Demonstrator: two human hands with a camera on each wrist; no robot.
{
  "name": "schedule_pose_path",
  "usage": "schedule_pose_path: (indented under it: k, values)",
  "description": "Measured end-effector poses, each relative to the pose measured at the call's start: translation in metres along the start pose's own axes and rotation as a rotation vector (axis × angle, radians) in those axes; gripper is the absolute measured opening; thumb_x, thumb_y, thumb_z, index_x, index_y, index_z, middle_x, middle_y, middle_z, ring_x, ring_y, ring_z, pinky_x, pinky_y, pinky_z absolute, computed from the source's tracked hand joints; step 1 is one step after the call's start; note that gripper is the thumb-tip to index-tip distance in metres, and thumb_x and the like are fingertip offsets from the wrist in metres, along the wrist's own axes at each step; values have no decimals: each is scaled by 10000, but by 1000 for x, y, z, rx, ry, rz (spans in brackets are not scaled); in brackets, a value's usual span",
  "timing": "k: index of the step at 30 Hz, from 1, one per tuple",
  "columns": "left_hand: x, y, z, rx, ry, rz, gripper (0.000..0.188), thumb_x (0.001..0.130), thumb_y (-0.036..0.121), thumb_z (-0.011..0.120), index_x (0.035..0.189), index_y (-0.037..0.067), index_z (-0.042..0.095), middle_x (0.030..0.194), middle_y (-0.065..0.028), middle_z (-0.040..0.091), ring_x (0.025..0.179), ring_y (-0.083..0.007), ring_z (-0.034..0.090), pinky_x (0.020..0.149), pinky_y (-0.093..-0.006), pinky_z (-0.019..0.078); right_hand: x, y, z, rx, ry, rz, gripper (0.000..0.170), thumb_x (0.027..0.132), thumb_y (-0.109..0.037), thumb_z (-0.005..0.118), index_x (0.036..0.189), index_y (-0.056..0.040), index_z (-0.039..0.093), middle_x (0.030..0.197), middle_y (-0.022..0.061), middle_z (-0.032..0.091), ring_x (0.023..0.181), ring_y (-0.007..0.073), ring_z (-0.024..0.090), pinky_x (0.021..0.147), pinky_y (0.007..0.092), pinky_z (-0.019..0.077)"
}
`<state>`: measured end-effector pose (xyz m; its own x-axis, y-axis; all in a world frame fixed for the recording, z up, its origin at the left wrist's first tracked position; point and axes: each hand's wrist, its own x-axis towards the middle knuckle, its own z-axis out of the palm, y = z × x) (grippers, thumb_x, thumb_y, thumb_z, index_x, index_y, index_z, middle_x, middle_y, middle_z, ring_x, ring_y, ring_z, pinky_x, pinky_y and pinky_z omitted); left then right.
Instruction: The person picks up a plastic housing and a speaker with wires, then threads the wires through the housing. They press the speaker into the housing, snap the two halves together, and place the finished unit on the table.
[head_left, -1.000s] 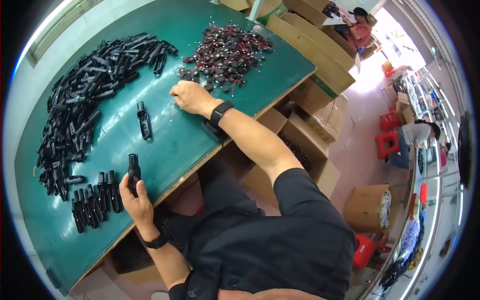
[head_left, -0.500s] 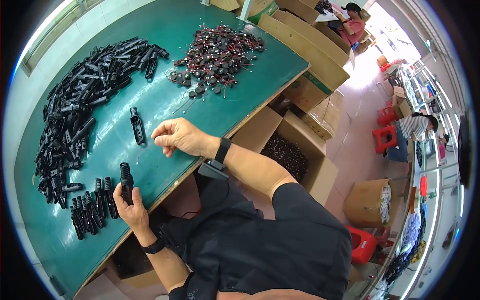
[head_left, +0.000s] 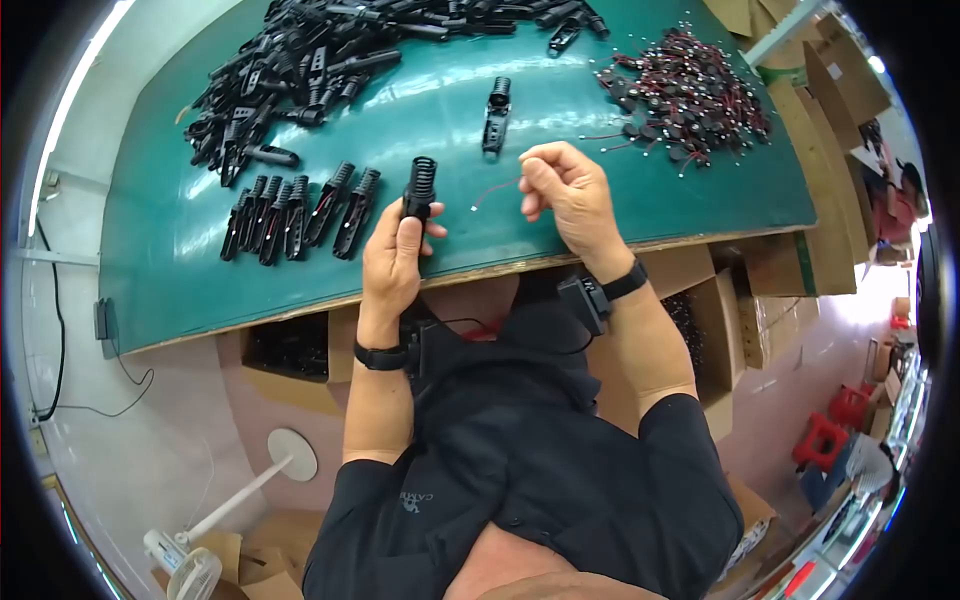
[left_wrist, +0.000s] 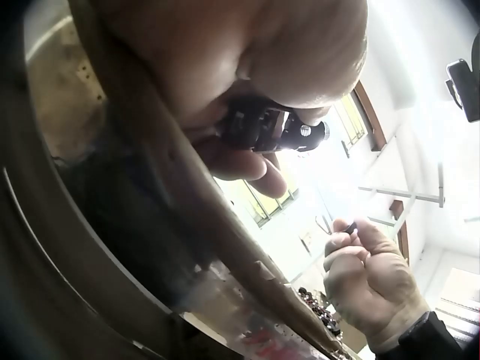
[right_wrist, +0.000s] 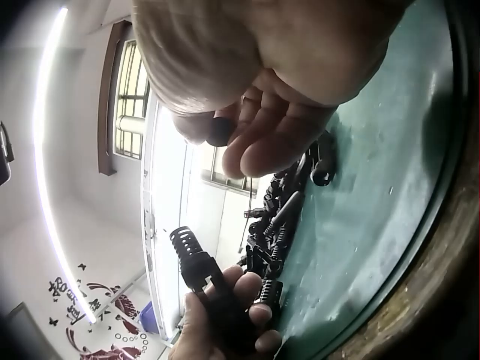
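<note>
Okay, hands apart: left hand (head_left: 392,262) grips black housing (head_left: 419,190), right hand (head_left: 577,198) pinches round dark piece (right_wrist: 219,132), red wire (head_left: 494,187) trailing. Lone housing (head_left: 496,120) beyond, between them; housing row (head_left: 292,218) leftward, wired-disc pile (head_left: 690,92) rightward. Right wrist view shows round dark piece; head view's fingers hide it.

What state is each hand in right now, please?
Left hand: closed round a black plastic piece with a ribbed neck.
Right hand: pinching a small round black disc with a thin red wire.
</note>
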<state>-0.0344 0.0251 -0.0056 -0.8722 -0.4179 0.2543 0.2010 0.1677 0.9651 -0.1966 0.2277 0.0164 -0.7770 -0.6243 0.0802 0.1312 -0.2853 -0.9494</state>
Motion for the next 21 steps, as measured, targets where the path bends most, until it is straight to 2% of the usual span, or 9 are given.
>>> schedule_pose_path:
  k: [6, 9, 13, 18, 21]
  values:
    - [1, 2, -10, -83, -65, -26, 468, 1138, 399, 486, 1362, -2, 575, 1063, -65, 708, 721, -65, 577, 604, -208, 440, 0, -14, 14, 20, 27, -133, 200, 1060, -194, 677, 1140, -10, 684, 853, 47, 679, 642, 109, 654, 535, 251, 539]
    - [1, 4, -9, -160, -53, 7, 444, 1141, 387, 482, 1339, 0, 574, 1038, -58, 694, 668, -53, 525, 570, -207, 404, 4, -17, 23, -41, 90, -307, 211, 1057, -198, 683, 1153, -10, 682, 875, 49, 680, 666, 112, 659, 576, 260, 562]
    - [-1, -1, -11, -188, -71, -3, 451, 1136, 391, 492, 1344, -1, 573, 1036, -64, 692, 672, -58, 534, 581, -205, 417, 8, -25, 33, -82, 85, -418, 207, 1050, -147, 686, 1190, 4, 662, 946, 73, 684, 730, 127, 678, 640, 274, 586]
    - [-2, -2, -8, -104, -74, 31, 460, 1129, 402, 507, 1331, -2, 589, 1051, -67, 685, 709, -64, 545, 614, -202, 433, -5, -35, 39, -92, 50, -447, 252, 1029, -93, 704, 1241, 17, 626, 1032, 112, 680, 800, 155, 696, 709, 291, 601]
    - [-1, -1, -5, -111, -100, 113, 443, 1129, 378, 515, 1327, -9, 600, 1079, -68, 676, 773, -72, 562, 658, -202, 449, -17, -37, 33, -352, -32, -638, 312, 995, -57, 735, 1265, 22, 599, 1076, 153, 680, 834, 177, 707, 734, 298, 602]
